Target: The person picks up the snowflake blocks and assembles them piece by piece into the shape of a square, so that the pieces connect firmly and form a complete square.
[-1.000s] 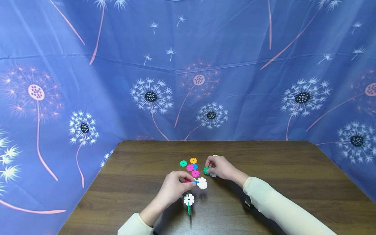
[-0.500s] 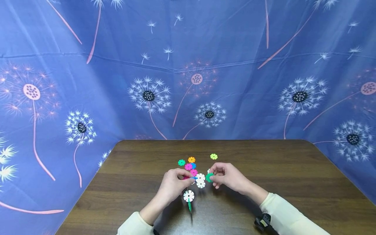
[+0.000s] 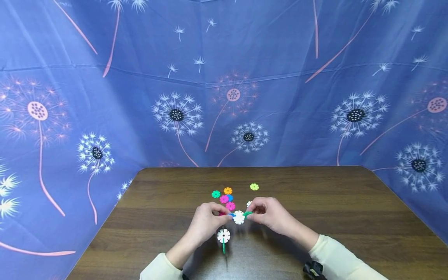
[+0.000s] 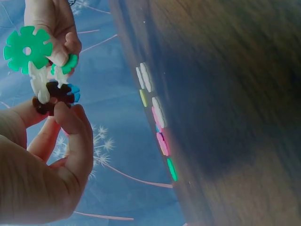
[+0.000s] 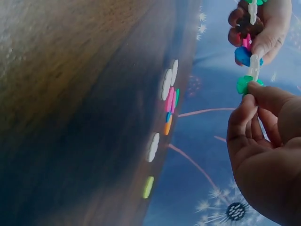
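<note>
Low over the table, my left hand [image 3: 210,219] pinches a joined chain of notched plastic building discs. Its brown disc [image 4: 54,100], blue disc [image 5: 242,55] and pink disc [image 5: 246,41] sit at the fingers. A white disc [image 3: 223,235] with a green disc [image 4: 27,49] hangs from the near side of the chain. Another white disc [image 3: 239,217] sticks out to the right, between the hands. Between thumb and fingertips, my right hand [image 3: 273,214] grips a green disc [image 5: 243,85], edge-on against that white disc's right rim.
Loose discs lie flat behind the hands on the wooden table [image 3: 315,194]: green [image 3: 216,194], orange [image 3: 228,190], pink [image 3: 230,206], blue [image 3: 230,198] and yellow-green [image 3: 254,186]. A white one [image 3: 249,203] is partly behind the right hand. Patterned blue cloth [image 3: 224,77] hangs beyond.
My right hand brought the green disc from the loose pile toward the left hand's chain and turned it edge-on at the white disc. The left hand stayed nearly in place.
</note>
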{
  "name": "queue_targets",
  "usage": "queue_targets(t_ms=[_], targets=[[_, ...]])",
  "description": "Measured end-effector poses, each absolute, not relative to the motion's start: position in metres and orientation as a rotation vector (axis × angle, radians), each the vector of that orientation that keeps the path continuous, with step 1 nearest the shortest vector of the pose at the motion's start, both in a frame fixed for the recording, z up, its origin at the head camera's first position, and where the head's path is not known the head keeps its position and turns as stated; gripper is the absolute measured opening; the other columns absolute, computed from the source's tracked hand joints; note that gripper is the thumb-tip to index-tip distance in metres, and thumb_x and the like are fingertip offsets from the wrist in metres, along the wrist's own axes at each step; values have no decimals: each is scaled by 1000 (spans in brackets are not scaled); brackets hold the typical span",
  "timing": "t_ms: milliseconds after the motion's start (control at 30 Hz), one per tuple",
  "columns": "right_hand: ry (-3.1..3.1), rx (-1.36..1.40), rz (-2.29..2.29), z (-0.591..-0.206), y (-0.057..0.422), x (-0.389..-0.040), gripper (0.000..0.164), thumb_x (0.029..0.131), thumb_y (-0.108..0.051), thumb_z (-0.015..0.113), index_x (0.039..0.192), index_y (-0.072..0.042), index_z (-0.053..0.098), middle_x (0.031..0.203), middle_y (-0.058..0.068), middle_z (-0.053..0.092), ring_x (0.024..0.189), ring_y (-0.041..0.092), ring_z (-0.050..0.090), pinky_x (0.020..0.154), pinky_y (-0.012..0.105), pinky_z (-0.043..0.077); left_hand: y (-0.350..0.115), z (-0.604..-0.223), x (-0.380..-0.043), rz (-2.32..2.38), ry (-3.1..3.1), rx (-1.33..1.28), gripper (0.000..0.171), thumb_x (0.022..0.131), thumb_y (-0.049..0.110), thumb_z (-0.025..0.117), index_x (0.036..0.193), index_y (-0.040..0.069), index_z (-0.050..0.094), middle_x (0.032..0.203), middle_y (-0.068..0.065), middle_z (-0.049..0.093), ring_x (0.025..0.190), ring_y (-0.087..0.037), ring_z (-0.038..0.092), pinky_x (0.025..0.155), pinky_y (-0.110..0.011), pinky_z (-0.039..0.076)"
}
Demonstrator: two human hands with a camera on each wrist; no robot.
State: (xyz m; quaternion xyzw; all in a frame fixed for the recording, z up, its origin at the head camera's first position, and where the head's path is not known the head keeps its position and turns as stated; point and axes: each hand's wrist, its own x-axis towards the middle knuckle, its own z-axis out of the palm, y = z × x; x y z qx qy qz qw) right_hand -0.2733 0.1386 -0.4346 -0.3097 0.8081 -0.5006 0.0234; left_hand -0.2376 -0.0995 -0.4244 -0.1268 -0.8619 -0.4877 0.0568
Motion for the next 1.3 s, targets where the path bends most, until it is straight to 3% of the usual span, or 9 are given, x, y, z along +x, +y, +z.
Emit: queue_targets(t_ms=[133, 333, 633, 833, 1133, 1300], targets=[[2567, -1033, -1531, -435, 137, -270, 7, 85, -8, 81, 87, -12, 76, 82, -6, 66, 69, 7, 58, 60, 23, 50, -100, -425, -237, -1402, -2589, -424, 7, 79, 12, 85, 83, 11, 81, 83, 6, 71, 78, -13, 62, 64, -24, 50], [2596, -1006, -1532, -436, 137, -269, 7, 84, -8, 82, 86, -13, 77, 77, -8, 65, 64, 4, 55, 56, 21, 48, -97, -428, -234, -1451, -2558, -397, 6, 80, 8, 85, 83, 6, 81, 80, 5, 70, 68, -4, 58, 59, -22, 50], [2541, -985, -1570, -438, 135, -265, 7, 83, -5, 81, 84, -11, 77, 74, -5, 64, 58, 3, 53, 50, 20, 46, -88, -430, -228, -1617, -2535, -309, 5, 80, 1, 82, 79, 2, 77, 65, 1, 66, 55, -6, 57, 50, -20, 47], [2534, -1010, -1565, -438, 137, -269, 6, 85, -8, 80, 88, -12, 76, 82, -5, 66, 70, 6, 58, 61, 22, 50, -88, -427, -227, -1674, -2554, -357, 8, 81, 1, 81, 79, 4, 73, 62, 0, 63, 51, -9, 57, 48, -22, 49], [2346, -1089, -1560, -437, 134, -271, 5, 90, -11, 75, 94, -8, 74, 82, 0, 64, 68, 13, 63, 62, 29, 55, -85, -423, -230, -1554, -2691, -517, 13, 83, 19, 82, 89, 13, 72, 80, 7, 67, 72, -14, 65, 60, -25, 50], [2231, -1050, -1616, -441, 132, -270, 9, 91, -10, 75, 95, -2, 72, 80, 8, 67, 66, 17, 67, 65, 40, 59, -80, -428, -230, -1540, -2695, -521, 12, 83, 21, 84, 86, 16, 73, 78, 10, 66, 70, -13, 65, 59, -24, 51]])
